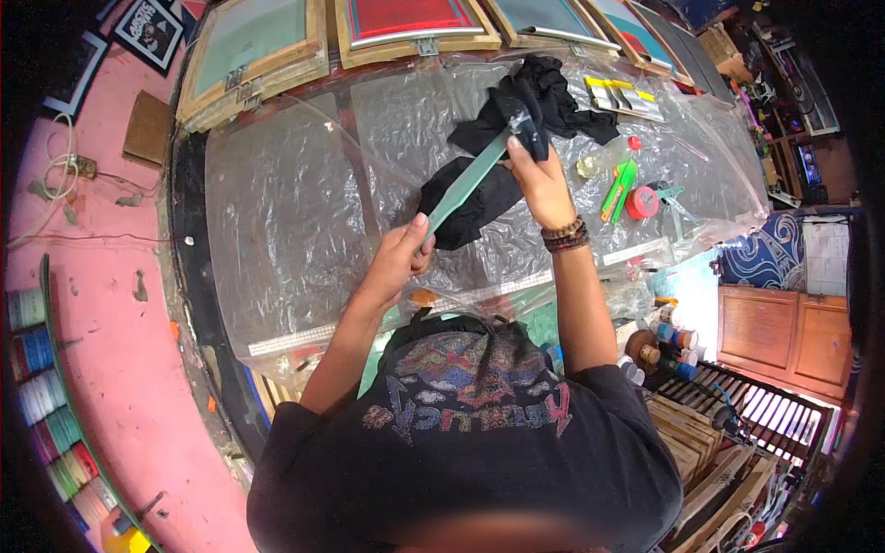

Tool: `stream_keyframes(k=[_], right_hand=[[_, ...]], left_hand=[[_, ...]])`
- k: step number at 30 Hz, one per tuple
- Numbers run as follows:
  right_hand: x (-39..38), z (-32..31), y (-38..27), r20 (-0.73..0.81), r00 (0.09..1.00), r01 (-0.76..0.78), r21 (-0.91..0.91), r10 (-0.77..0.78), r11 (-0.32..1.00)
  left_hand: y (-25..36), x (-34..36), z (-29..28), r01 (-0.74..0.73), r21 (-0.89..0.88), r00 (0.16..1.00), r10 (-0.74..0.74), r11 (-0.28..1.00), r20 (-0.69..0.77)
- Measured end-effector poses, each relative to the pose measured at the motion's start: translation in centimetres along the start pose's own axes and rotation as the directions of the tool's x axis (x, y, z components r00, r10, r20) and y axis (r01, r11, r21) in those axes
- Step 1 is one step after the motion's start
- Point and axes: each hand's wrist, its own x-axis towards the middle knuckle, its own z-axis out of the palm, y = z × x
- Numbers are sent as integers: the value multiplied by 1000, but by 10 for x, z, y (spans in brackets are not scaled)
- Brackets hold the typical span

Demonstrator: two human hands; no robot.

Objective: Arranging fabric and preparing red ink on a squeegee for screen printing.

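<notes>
My left hand is closed round the lower end of a long, flat, pale green spatula, which slants up to the right. At its upper end, my right hand grips a bunched black cloth with whitish smears, pressed against the spatula. Whether the cloth wraps fully round that tip is hidden by the fingers. Behind, a heap of black fabric lies crumpled on the plastic-covered table. Another black cloth rests under the spatula.
Right of my right hand lie a clear bottle with a red cap, a green-and-orange cutter and a red round lid. Yellow-edged packets sit farther back. Wood-framed screens line the far edge. A white ruler strip runs along the near edge.
</notes>
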Motion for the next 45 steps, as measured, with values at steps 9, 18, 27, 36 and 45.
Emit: stream_keyframes(k=[9,18,27,36,45], right_hand=[[11,5,4,-166,981,-72,171,101,983],[9,-13,2,-32,995,92,22,-91,996],[-18,36,-3,729,453,877,-469,-513,107],[-13,24,5,836,453,891,-440,-310,113],[8,-82,91,287,769,572,-708,-572,414]], left_hand=[[-4,-9,9,242,-395,959,-157,886,236],[-3,-3,2,192,-496,970,-88,847,226],[4,-5,11,203,-265,977,-177,943,119],[12,-12,19,37,-6,999,-37,999,-21],[16,-25,15,67,290,996,-48,955,-70]])
